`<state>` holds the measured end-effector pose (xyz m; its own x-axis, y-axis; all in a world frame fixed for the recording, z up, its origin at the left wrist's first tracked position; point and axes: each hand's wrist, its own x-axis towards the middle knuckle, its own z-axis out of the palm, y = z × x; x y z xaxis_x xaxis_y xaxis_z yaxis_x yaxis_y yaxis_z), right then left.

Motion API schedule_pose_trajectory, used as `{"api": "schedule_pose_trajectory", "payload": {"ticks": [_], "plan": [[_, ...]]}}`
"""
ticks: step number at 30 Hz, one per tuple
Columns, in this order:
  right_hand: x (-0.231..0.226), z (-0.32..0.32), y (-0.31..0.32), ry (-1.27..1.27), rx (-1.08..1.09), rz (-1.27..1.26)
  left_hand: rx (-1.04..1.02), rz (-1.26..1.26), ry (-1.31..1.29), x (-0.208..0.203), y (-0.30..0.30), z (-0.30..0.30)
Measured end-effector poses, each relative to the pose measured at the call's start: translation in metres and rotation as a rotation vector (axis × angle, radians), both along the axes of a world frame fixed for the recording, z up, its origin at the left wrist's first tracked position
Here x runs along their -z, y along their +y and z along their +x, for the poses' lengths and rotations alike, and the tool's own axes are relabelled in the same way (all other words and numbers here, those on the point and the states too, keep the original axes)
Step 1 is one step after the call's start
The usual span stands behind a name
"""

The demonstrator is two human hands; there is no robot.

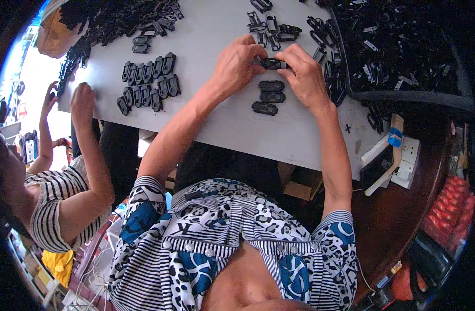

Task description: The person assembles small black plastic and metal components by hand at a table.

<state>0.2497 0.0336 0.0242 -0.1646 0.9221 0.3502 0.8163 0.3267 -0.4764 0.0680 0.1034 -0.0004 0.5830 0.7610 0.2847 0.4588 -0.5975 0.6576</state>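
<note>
Between the fingertips of my two hands is a small black plastic casing [271,64], held just above the white table [211,122]. My left hand [239,63] pinches its left end, and my right hand [304,75] pinches the right end. My fingers partly cover the piece. Right below it on the table lie three similar black casings [272,97] in a short column. Just beyond my hands are several loose black plastic frames [271,23]. Two rows of black casings [149,70] stand to the left of my left forearm.
A large pile of black parts [108,20] covers the far left. At the right, a dark tray [403,97] holds many small black parts. A wooden stick with blue tape [394,139] lies by a white power strip [406,163]. A co-worker's hand [83,98] is at the table's left edge.
</note>
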Motion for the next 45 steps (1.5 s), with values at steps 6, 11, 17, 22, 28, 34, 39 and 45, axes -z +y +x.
{"api": "schedule_pose_trajectory", "payload": {"ticks": [6, 11, 17, 22, 28, 34, 39, 45], "plan": [[0.000, 0.000, 0.005, -0.063, -0.045, 0.029, 0.032, -0.015, -0.018, 0.001, 0.002, 0.000], [-0.007, -0.004, 0.004, -0.167, -0.060, -0.012, 0.101, -0.056, -0.024, -0.006, 0.004, -0.010], [-0.013, 0.027, 0.011, -0.051, -0.052, -0.106, -0.020, 0.193, 0.054, -0.008, 0.023, -0.006], [-0.002, 0.030, 0.046, -0.178, 0.120, 0.095, -0.017, 0.423, 0.145, -0.003, 0.034, 0.014], [0.002, 0.027, 0.044, -0.318, 0.181, 0.051, 0.016, 0.432, 0.135, 0.001, 0.033, 0.006], [-0.005, 0.035, 0.014, -0.255, 0.164, 0.005, -0.020, -0.371, -0.294, -0.007, 0.022, 0.002], [-0.012, 0.037, -0.003, -0.108, 0.121, -0.076, 0.008, -0.736, -0.446, -0.017, 0.017, 0.001], [-0.012, 0.018, 0.007, -0.259, 0.435, -0.166, 0.002, -0.634, -0.290, -0.018, 0.013, 0.012]]}}
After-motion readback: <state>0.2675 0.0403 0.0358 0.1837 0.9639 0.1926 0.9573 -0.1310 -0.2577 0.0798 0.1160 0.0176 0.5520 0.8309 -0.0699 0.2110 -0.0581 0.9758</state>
